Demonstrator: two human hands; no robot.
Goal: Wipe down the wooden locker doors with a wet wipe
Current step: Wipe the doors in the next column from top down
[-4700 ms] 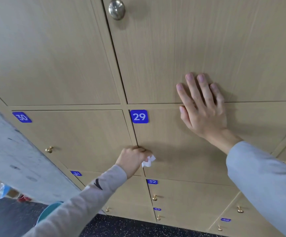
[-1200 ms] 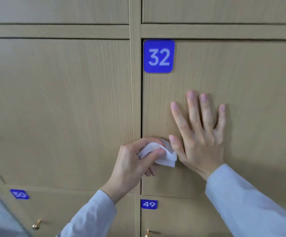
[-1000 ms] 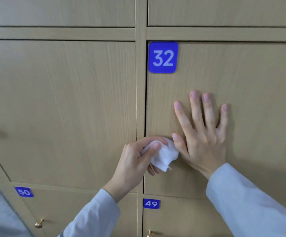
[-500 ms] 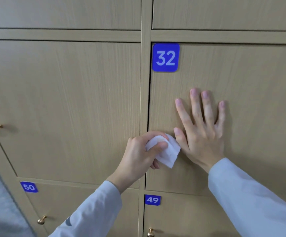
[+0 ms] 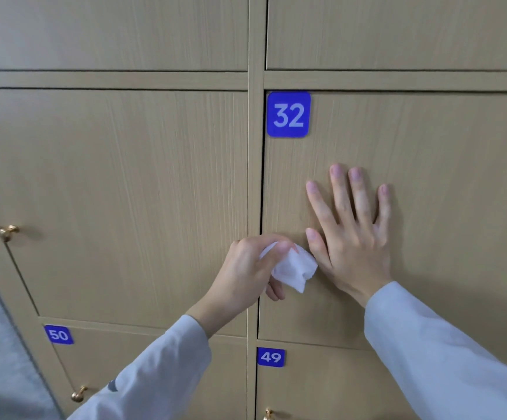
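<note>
My left hand (image 5: 246, 271) grips a crumpled white wet wipe (image 5: 291, 268) and holds it against the lower left edge of wooden locker door 32 (image 5: 443, 177), beside the gap to the frame. My right hand (image 5: 349, 234) presses flat on that door with fingers spread and straight, its thumb touching the wipe. A blue number plate 32 (image 5: 288, 114) sits at the door's top left corner.
The neighbouring door on the left (image 5: 119, 201) has a brass knob (image 5: 3, 232). Doors 50 (image 5: 58, 334) and 49 (image 5: 270, 357) lie below, each with a brass knob. A grey wall (image 5: 0, 344) borders the lockers at the lower left.
The view dropped from door 29 to door 32, where both hands now work. In the last second the left hand shifted the wipe slightly along the door's left edge; the right hand stayed flat.
</note>
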